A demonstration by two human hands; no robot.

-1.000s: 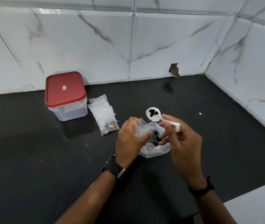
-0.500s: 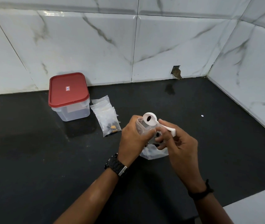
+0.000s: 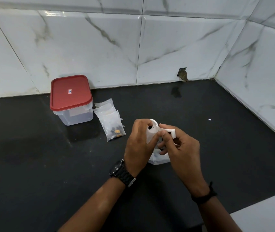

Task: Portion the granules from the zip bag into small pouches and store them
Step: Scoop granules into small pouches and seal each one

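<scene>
My left hand (image 3: 139, 144) grips a small clear pouch (image 3: 150, 135) upright above the counter. My right hand (image 3: 179, 148) pinches the handle of a white plastic spoon (image 3: 166, 130), whose bowl is tipped over the pouch's mouth. Under both hands lies the zip bag (image 3: 159, 159), mostly hidden; only its lower white part shows. A stack of small pouches (image 3: 110, 121) lies to the left, the top one holding dark granules and an orange bit.
A clear box with a red lid (image 3: 70, 97) stands shut at the back left, beside the pouch stack. White marble tiles wall the back and right. The black counter (image 3: 33, 164) ends at a white edge (image 3: 267, 213) front right.
The spoon, carrying dark granules, came down from above the zip bag and tipped into the pouch's mouth. My left hand stayed on the pouch.
</scene>
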